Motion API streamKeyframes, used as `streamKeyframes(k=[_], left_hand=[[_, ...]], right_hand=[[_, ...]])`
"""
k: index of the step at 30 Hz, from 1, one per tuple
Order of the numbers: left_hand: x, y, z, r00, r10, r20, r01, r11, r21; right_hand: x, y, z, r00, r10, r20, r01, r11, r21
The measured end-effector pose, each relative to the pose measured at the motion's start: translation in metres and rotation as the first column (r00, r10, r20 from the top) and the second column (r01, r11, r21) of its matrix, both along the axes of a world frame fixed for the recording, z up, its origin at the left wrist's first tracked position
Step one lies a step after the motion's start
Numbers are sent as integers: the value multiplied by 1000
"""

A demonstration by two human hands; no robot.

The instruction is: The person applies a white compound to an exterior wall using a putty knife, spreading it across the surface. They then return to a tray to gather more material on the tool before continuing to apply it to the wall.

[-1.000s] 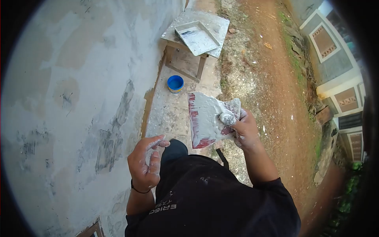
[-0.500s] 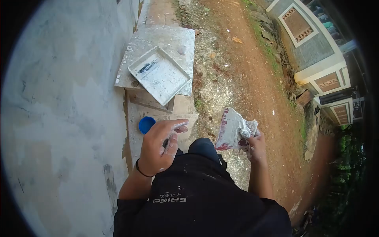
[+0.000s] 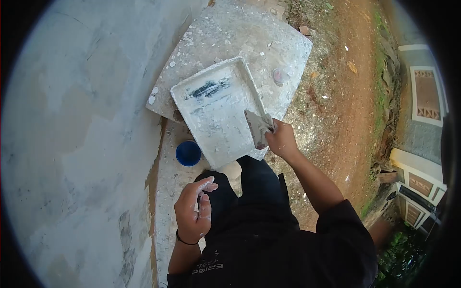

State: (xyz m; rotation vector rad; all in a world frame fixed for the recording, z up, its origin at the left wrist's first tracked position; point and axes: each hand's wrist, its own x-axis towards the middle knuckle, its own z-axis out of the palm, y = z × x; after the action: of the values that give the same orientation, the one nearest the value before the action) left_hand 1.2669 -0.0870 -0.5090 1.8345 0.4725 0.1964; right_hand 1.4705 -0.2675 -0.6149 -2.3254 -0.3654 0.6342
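Observation:
My right hand (image 3: 282,140) grips a wide putty knife (image 3: 255,126) smeared with white paste. Its blade stands steeply, overlapping the right side of a white rectangular tray (image 3: 180,106). Inside that tray, white paste coats the bottom, with a dark bare streak toward the far end. My left hand (image 3: 193,211) hangs low in front of my dark trousers, its fingers loosely curled with a gap to the thumb and nothing visible between them. White smears cover its fingertips, and a black band circles the wrist.
Under the tray is a paste-spattered board (image 3: 211,33), bearing a small round lid-like piece (image 3: 280,75). A blue tub (image 3: 188,153) stands below, left of the tray. The patchy grey wall (image 3: 81,144) rises at left; a dirt path (image 3: 353,105) and buildings lie right.
My right hand has brought the putty knife leftward and up to the tray, turning its blade steeper. The view has moved closer to the board, and my left hand sits lower in view.

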Motion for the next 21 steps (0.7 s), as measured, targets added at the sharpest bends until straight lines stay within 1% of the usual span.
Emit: streamKeyframes(k=[1, 2, 3, 4, 5, 6, 7, 8, 9, 11, 12, 13, 14, 16, 18, 20, 21], left_hand=[[15, -3, -15, 999, 4, -42, -5, 1000, -13], [30, -4, -31, 996, 13, -83, -15, 999, -30], [42, -2, -49, 995, -27, -98, 26, 1000, -10], [54, 1, -66, 992, -21, -124, 18, 1000, -26], [64, 4, -79, 988, -32, -153, 29, 999, -28], [72, 6, -91, 983, -44, -180, 40, 999, -31], [78, 8, -101, 973, -5, -231, -25, 992, -127], [83, 10, -112, 969, -11, -247, -25, 990, -142], [90, 12, -122, 968, -5, -252, -39, 985, -169], [96, 17, -140, 968, -8, -249, -45, 977, -209], [96, 19, -147, 968, -49, -246, -3, 978, -209], [95, 21, -152, 966, -91, -243, 39, 977, -210], [95, 23, -156, 967, -93, -236, 40, 974, -222], [90, 26, -161, 971, -94, -221, 37, 968, -248], [89, 35, -161, 964, -117, -239, 54, 965, -258], [85, 42, -164, 964, -150, -219, 97, 967, -233], [81, 44, -165, 965, -151, -214, 98, 966, -240]], right_hand=[[23, 12, -27, 996, 61, 62, -54, 992, -113], [39, 22, -48, 998, 62, 31, -58, 992, -115], [53, 34, -60, 986, 112, 121, -93, 984, -155], [65, 45, -73, 962, 171, 212, -128, 971, -201], [70, 51, -86, 957, 177, 231, -128, 969, -212], [71, 57, -102, 960, 190, 205, -142, 964, -227], [70, 62, -117, 924, 210, 319, -127, 956, -263], [67, 67, -128, 874, 226, 430, -100, 950, -296], [65, 72, -136, 851, 243, 465, -97, 944, -315], [55, 82, -140, 862, 261, 436, -104, 931, -350], [48, 88, -141, 868, 278, 412, -119, 921, -371], [40, 93, -143, 909, 250, 335, -128, 929, -347], [33, 99, -144, 940, 225, 256, -136, 937, -321], [18, 115, -147, 941, 245, 233, -163, 932, -324], [6, 132, -148, 927, 265, 265, -177, 933, -315], [-7, 148, -144, 927, 297, 228, -237, 937, -259], [-16, 156, -141, 926, 299, 230, -236, 935, -266]])
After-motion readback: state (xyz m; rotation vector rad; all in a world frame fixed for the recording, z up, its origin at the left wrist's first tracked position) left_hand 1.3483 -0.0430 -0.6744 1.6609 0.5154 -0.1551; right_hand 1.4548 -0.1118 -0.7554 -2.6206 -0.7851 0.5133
